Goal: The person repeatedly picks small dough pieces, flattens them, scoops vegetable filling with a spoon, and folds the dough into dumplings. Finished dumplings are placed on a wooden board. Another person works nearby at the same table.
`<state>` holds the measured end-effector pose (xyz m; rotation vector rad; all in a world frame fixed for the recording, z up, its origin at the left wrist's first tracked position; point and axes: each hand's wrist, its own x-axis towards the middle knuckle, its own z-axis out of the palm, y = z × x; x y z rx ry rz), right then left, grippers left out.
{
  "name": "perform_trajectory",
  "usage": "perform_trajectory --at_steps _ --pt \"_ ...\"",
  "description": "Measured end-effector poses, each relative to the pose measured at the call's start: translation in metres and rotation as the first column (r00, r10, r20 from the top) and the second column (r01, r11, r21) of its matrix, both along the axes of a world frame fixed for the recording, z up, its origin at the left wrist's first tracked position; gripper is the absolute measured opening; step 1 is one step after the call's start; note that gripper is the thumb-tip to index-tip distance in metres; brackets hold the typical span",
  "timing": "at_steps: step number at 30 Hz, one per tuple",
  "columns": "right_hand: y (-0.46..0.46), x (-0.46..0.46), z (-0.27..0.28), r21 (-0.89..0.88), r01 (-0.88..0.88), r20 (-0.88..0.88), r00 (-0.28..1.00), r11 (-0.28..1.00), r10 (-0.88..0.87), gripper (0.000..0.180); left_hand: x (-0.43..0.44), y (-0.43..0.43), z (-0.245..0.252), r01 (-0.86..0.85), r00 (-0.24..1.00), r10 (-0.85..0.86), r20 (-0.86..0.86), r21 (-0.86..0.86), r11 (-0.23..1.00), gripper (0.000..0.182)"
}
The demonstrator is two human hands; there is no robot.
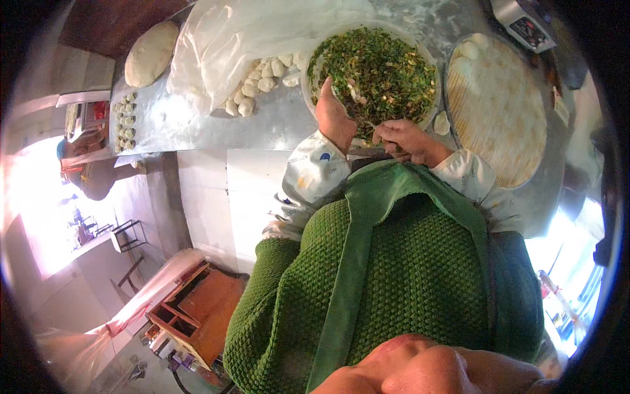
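A large round bowl (435, 111) full of chopped green filling (379, 69) stands on the metal worktop before me. My left hand (335, 117) is at its near left rim, the palm turned towards the filling; whether something lies in the palm is hidden. At the near rim my right hand (406, 140) has its fingers curled around what looks like a thin utensil (366, 124), its tip low over the filling. Left of the bowl, pale dough pieces (267, 78) lie partly under a clear plastic sheet (206, 59). One small flat dough piece (441, 123) lies right of the bowl.
At right stands a round ribbed tray (497, 113) with pale rounds at its far edge; a digital scale (529, 29) is behind. A large dough mass (151, 54) and rows of small filled pieces (125, 123) lie at left. Another person (93, 175) is beyond the worktop's left end.
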<state>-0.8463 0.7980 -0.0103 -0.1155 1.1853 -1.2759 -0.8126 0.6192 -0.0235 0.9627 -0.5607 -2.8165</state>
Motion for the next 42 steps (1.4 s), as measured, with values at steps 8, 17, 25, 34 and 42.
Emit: perform_trajectory --at_steps 8,17,25,34,42 --pt "0.013 -0.034 -0.042 -0.038 -0.203 -0.945 0.326 0.978 0.031 0.022 0.01 -0.033 -0.059 0.096 0.994 0.014 0.105 -0.949 0.3 0.042" --pt "-0.012 -0.03 -0.037 0.573 -0.181 -0.794 -0.362 0.799 0.487 0.011 0.02 -0.04 -0.07 -0.141 0.988 0.155 -0.018 -0.534 0.833 0.029" --pt "-0.002 -0.076 -0.039 0.283 -0.532 -0.71 0.443 0.798 0.547 0.02 0.014 -0.031 -0.03 -0.169 0.985 0.166 -0.055 -0.057 0.984 0.028" --pt "0.0 -0.031 0.004 0.085 0.055 -0.979 0.189 0.995 0.073 0.017 0.008 -0.001 -0.016 -0.052 0.987 0.05 -0.153 -0.01 0.999 0.027" --pt "-0.011 0.013 -0.026 0.08 0.2 -0.905 -0.396 0.976 0.156 0.041 -0.017 0.01 0.0 -0.248 0.969 0.239 0.067 0.308 0.919 0.025"
